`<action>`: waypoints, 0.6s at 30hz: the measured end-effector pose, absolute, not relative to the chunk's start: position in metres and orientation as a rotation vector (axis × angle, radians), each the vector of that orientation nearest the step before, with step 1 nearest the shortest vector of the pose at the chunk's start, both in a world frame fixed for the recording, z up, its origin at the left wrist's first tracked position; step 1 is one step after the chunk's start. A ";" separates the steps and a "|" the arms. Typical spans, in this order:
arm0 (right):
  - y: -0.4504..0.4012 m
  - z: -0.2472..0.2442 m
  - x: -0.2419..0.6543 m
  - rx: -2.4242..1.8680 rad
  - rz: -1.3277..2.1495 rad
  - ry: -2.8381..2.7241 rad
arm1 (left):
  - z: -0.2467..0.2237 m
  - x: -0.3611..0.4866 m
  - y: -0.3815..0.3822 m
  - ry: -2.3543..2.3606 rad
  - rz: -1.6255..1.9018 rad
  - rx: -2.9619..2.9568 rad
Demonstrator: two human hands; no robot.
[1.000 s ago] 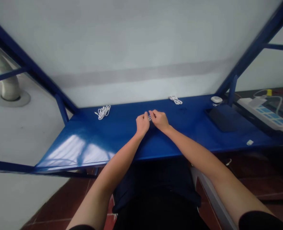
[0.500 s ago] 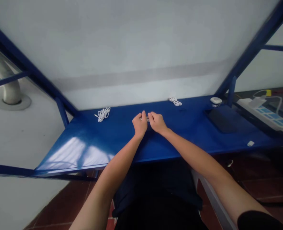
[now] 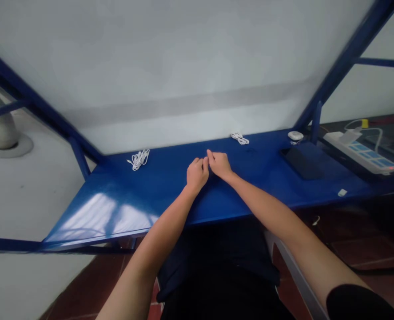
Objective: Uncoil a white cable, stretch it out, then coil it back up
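Note:
My left hand (image 3: pixel 197 174) and my right hand (image 3: pixel 219 163) meet fingertip to fingertip above the middle of the blue table (image 3: pixel 123 200). Both pinch a small white item between thumbs and fingers; the fingers hide nearly all of it. A coiled white cable (image 3: pixel 137 158) lies at the back left of the table. A second, smaller white cable coil (image 3: pixel 240 138) lies at the back, right of my hands.
A flat black device (image 3: pixel 301 162) and a round white object (image 3: pixel 295 135) sit at the table's right end, with a small white piece (image 3: pixel 342 192) near the front edge. A white power strip (image 3: pixel 361 153) lies beyond. Blue frame bars rise at both sides.
My hands have closed tighter together and the small white item seen between the fingers is now mostly hidden. The view has shifted slightly.

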State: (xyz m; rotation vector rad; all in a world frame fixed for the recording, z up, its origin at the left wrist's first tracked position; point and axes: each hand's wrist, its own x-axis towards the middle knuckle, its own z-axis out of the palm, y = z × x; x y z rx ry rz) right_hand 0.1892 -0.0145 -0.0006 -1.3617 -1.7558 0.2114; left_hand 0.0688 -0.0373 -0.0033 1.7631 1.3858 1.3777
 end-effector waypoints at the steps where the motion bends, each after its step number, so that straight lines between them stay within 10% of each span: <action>1: -0.013 0.000 0.190 -1.381 0.294 -1.734 | -0.004 0.069 -0.038 1.402 1.310 1.852; 11: -0.013 0.007 0.211 -1.620 1.186 -1.501 | -0.005 0.066 -0.035 1.394 0.639 2.413; 18: -0.008 0.014 0.221 -1.729 0.990 -1.842 | 0.002 0.073 -0.044 1.490 0.124 2.624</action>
